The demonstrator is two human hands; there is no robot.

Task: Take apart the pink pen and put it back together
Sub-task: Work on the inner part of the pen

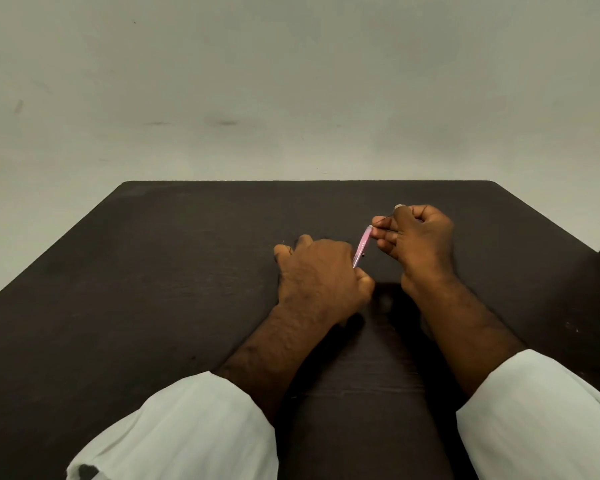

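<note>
White sleeves [187, 431] are sitting nearest, at the table's [153, 289] near edge, forearms running toward the middle. Left hand [321, 282] is pinching the lower end of the pink pen [362, 245], other fingers curled, knuckles resting on the dark tabletop right of centre. Pen is tilting up toward the far right corner, held off the surface. Right hand [418, 237] is pinching something thin at the pen's upper end, fingertips pressed together; looks like the refill, too small to confirm. Risk: a small part or spring slipping out and getting lost on the dark surface if the pinch is loosening, or the thin piece bending from pulling off-axis.
</note>
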